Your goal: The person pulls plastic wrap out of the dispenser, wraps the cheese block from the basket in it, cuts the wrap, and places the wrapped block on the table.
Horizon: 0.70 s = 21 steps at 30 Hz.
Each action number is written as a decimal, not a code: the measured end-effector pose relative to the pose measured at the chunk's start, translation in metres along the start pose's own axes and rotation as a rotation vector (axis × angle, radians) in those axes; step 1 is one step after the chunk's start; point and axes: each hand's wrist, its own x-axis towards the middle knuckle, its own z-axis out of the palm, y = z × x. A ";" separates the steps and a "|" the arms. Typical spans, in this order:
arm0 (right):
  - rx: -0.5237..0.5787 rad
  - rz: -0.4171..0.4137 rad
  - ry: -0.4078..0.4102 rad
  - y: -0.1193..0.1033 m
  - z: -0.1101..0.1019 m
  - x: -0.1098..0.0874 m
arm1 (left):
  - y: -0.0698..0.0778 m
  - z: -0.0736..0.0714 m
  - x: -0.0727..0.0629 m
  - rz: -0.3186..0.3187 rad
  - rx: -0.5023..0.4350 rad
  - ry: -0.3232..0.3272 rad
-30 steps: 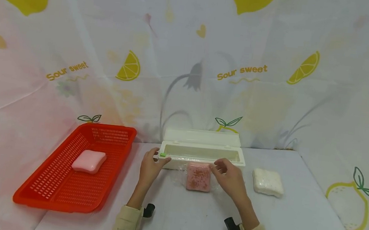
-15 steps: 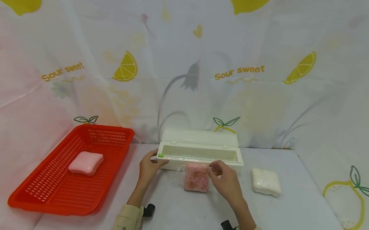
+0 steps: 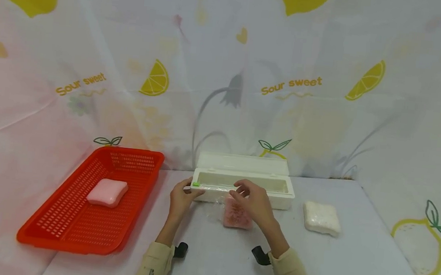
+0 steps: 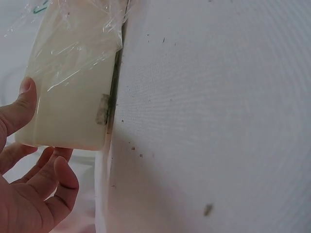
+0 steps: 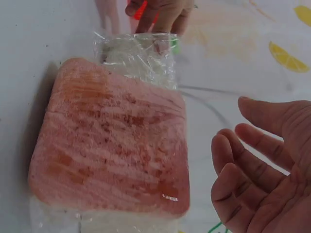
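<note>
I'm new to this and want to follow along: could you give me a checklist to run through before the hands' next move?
1. White box held: ok; the left hand grips one end.
2. Lid open: ok; it is raised at the back.
3. Right hand free: ok; it appears to hold nothing.
4. Clear film smooth: not ok; it is creased beside the speckled pink block.
5. Film cut free of the box: cannot tell.

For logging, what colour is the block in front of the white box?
Pink block with reddish-brown patches, clearest in the right wrist view.
</note>
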 end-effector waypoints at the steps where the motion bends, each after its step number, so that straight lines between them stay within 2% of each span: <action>1: -0.004 0.002 -0.015 0.000 0.005 0.005 | 0.000 0.000 0.000 -0.002 -0.001 -0.002; 8: -0.018 -0.001 -0.129 -0.004 0.037 0.037 | -0.002 0.002 -0.001 -0.003 -0.001 0.003; 13: 0.021 0.008 -0.162 -0.007 0.057 0.055 | -0.003 0.001 0.000 0.005 0.008 0.012; 21: -0.026 0.045 -0.188 -0.015 0.077 0.069 | -0.004 0.001 0.000 0.031 -0.030 0.018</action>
